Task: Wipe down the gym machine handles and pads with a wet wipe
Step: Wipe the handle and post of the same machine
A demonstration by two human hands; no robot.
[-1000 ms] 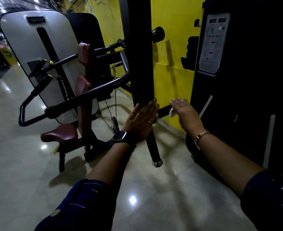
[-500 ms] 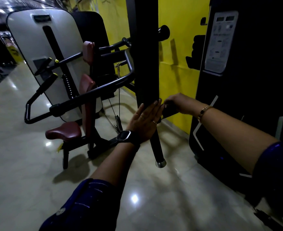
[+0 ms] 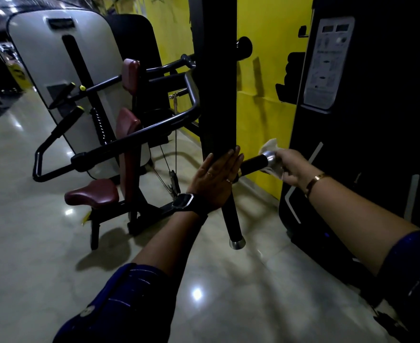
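A tall black pad [image 3: 216,78] hangs upright in the middle. My left hand [image 3: 216,179] presses flat against its lower edge, fingers straight. To the right a short black handle [image 3: 252,165] with a silver end cap sticks out sideways. My right hand [image 3: 290,167] holds a white wet wipe [image 3: 269,148] bunched around that silver end. A second black handle [image 3: 232,219] with a silver tip slants down below my left hand.
A gym machine with maroon seat [image 3: 92,195] and maroon pads, black arms and a white weight cover [image 3: 55,70] stands at left. A yellow wall [image 3: 260,95] lies behind. A black weight-stack housing with an instruction plate [image 3: 326,63] fills the right. Shiny tiled floor [image 3: 43,256] below.
My right hand slid outward along the short handle from near the pad to its silver end, and the wipe shows again. My left hand stayed on the pad.
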